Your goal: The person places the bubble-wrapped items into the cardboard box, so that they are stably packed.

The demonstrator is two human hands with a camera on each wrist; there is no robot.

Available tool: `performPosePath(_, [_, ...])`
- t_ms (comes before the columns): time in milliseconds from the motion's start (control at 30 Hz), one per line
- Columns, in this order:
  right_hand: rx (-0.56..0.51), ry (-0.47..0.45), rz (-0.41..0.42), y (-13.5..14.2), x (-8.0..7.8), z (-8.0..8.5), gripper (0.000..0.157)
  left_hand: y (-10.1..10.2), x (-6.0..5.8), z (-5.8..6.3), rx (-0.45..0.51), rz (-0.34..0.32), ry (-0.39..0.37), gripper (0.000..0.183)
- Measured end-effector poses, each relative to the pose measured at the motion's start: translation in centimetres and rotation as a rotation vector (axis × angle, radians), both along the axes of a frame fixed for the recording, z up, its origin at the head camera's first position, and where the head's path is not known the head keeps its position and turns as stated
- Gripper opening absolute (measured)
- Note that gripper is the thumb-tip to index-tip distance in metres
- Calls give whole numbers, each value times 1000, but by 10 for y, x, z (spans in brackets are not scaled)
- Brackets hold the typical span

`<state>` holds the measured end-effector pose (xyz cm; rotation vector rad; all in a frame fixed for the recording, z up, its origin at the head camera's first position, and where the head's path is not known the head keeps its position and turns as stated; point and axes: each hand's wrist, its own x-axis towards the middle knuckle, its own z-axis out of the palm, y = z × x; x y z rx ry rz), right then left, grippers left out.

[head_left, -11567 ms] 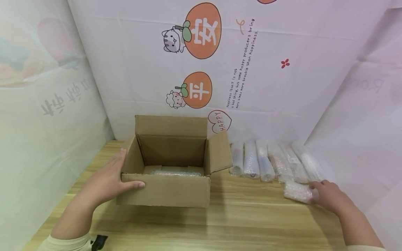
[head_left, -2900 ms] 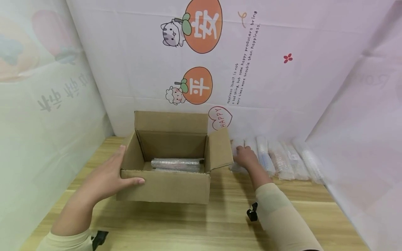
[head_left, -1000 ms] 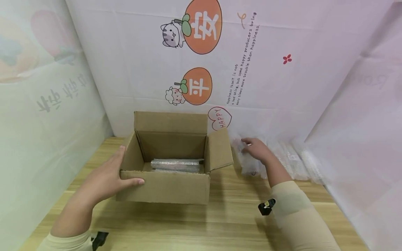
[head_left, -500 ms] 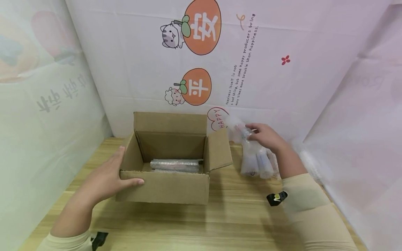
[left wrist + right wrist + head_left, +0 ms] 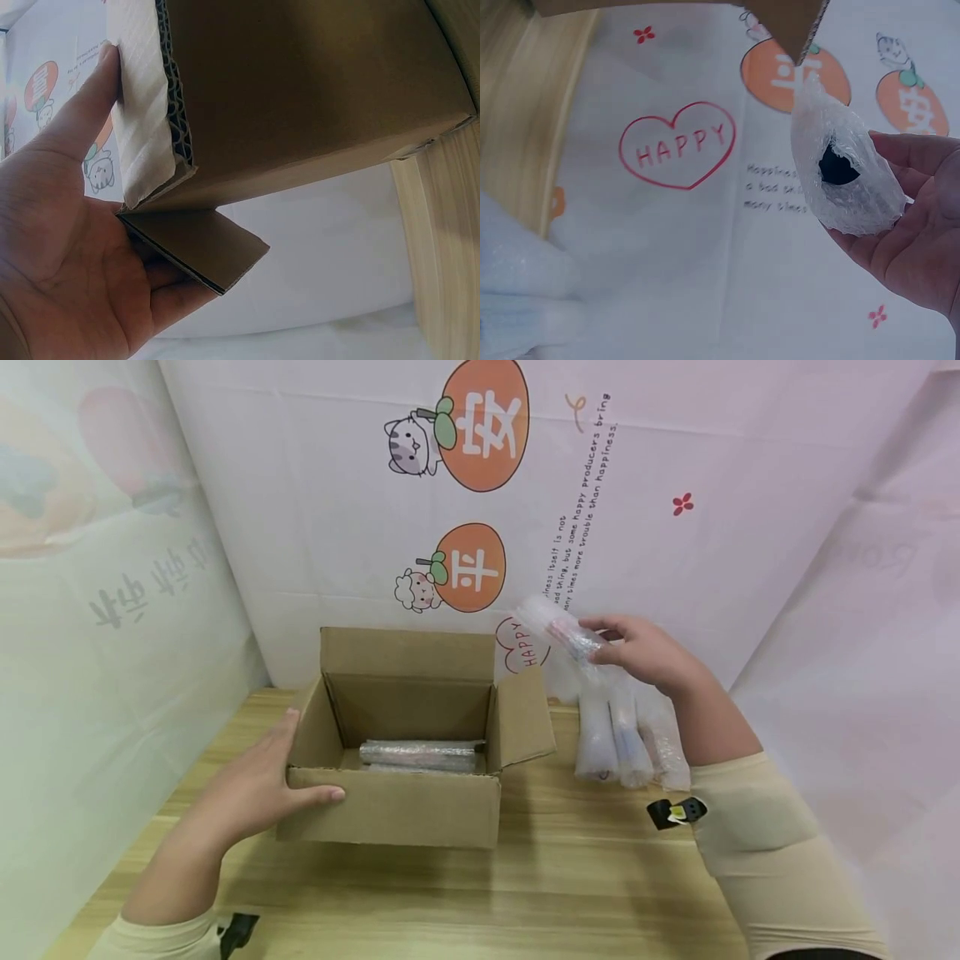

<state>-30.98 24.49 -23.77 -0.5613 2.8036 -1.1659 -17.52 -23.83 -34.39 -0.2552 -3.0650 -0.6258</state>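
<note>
Bubble-wrapped roll (image 5: pixel 558 631) is gripped between the thumb and fingers of the right hand (image 5: pixel 648 653), above the table (image 5: pixel 570 877). Below those fingers, other wrapped rolls (image 5: pixel 596 747) lie side by side. To their left stands the open-topped cardboard box (image 5: pixel 397 814), with wrapped bundles (image 5: pixel 420 753) inside. The left hand (image 5: pixel 251 789) holds its near corner, thumb across the front, fingers along the left side.
</note>
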Motion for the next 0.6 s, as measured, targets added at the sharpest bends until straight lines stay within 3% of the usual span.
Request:
performPosePath(233, [23,53,85,-23,11,21,50,-1,-1,0,3,1,0,136])
performPosePath(600, [129,60,245,-73,25,36,50,-1,-1,0,1,6,3,136])
